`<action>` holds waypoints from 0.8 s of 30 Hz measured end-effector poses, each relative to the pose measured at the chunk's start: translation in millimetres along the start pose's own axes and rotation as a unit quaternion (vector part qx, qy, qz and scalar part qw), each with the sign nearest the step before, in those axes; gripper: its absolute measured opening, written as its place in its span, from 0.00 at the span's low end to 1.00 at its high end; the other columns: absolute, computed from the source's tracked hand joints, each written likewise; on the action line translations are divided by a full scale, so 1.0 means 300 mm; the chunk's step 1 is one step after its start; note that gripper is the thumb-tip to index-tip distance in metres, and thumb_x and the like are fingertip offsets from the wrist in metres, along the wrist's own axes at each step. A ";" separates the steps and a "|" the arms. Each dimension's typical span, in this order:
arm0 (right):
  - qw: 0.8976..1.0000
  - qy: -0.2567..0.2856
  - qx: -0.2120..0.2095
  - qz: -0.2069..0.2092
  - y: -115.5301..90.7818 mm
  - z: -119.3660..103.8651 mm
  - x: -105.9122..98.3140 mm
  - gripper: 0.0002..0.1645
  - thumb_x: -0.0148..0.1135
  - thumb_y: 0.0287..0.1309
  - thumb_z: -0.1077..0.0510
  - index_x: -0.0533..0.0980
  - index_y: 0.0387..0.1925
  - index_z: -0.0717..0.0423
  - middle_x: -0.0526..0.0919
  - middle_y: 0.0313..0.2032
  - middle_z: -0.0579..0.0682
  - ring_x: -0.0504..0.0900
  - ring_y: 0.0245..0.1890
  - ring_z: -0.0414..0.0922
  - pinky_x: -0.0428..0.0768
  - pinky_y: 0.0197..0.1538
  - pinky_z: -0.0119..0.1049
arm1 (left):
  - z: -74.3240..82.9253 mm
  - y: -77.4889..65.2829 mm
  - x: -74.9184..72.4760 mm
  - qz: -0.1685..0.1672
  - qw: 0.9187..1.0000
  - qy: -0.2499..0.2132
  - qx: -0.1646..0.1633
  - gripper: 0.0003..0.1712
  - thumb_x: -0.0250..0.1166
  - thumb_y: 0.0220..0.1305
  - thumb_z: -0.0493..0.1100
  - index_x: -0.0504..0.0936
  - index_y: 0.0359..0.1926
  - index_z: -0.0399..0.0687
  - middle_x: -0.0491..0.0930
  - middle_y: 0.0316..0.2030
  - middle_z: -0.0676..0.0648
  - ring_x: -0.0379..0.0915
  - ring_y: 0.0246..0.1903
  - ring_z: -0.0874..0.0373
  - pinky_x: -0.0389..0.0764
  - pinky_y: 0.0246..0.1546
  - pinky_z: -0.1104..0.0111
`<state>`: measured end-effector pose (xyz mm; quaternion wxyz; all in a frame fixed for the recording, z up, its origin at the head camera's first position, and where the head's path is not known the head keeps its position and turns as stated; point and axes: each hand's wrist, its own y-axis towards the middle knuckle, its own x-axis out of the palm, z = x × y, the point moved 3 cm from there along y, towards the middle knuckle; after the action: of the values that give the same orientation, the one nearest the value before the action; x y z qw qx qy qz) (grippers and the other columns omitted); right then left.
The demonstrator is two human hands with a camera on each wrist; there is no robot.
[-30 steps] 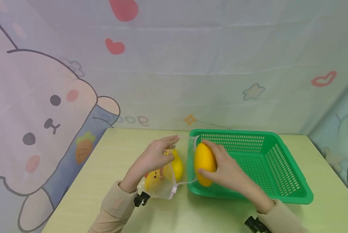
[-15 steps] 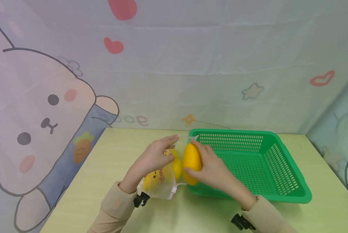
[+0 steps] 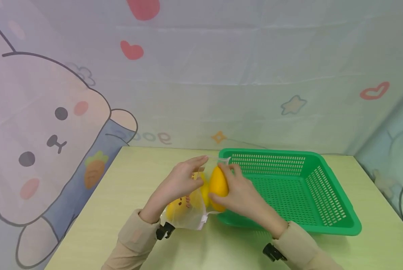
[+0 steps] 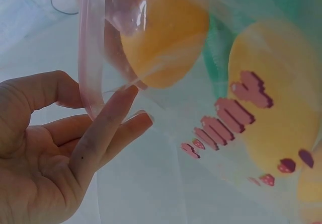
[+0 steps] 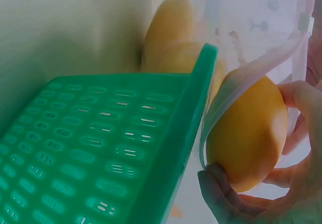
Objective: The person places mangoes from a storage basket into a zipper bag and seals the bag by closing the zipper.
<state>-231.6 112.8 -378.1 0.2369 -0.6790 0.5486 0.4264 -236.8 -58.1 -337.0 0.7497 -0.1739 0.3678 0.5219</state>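
Observation:
My right hand (image 3: pixel 243 191) grips a yellow mango (image 3: pixel 218 187) at the mouth of a clear printed zip bag (image 3: pixel 193 222), thumb on the near side and fingers over the far end. In the right wrist view the bag's zip edge (image 5: pixel 251 75) lies across part of that mango (image 5: pixel 254 138). My left hand (image 3: pixel 179 180) holds the bag's mouth apart, pinching its zip strip (image 4: pixel 92 38) between thumb and fingers. Inside the bag lie other mangoes (image 5: pixel 171 30), partly hidden by the print and my left hand.
A green plastic basket (image 3: pixel 269 151) with slotted walls stands right of the bag, its left rim close against the bag's mouth. Both rest on a pale wooden table (image 3: pixel 103 202). A printed cloth (image 3: pixel 201 82) hangs behind the table's back edge.
My right hand has carried the mango leftward from over the basket's left rim into the bag's mouth. The left hand has stayed nearly in place on the bag.

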 end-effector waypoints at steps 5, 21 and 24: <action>1.000 -0.009 -0.002 -0.001 0.011 0.004 0.015 0.52 0.67 0.49 0.38 0.56 0.72 0.43 0.61 0.65 0.57 0.76 0.29 0.47 0.75 0.23 0.27 | 0.002 -0.002 -0.001 -0.001 1.000 -0.003 -0.002 0.37 0.58 0.58 0.31 0.64 0.70 0.47 0.62 0.71 0.47 0.74 0.60 0.48 0.60 0.17 0.77; 0.989 -0.073 -0.114 0.053 0.038 0.013 -0.147 0.16 0.66 0.57 0.55 0.80 0.47 0.55 0.84 0.42 0.50 0.80 0.28 0.40 0.78 0.30 0.31 | 0.000 -0.007 -0.007 0.010 1.000 -0.011 -0.004 0.38 0.57 0.57 0.30 0.63 0.70 0.49 0.62 0.71 0.50 0.74 0.60 0.50 0.56 0.14 0.77; 0.984 -0.090 -0.140 0.066 0.059 0.018 -0.176 0.15 0.65 0.57 0.60 0.80 0.47 0.56 0.83 0.42 0.50 0.79 0.26 0.39 0.77 0.29 0.30 | -0.001 -0.007 -0.007 0.012 1.000 -0.006 -0.002 0.38 0.57 0.57 0.30 0.64 0.70 0.48 0.62 0.71 0.49 0.74 0.60 0.50 0.56 0.14 0.77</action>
<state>-252.0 140.8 -334.0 0.1596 -0.6263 0.5038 0.5730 -235.4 -60.5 -335.9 0.7454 -0.1675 0.3643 0.5325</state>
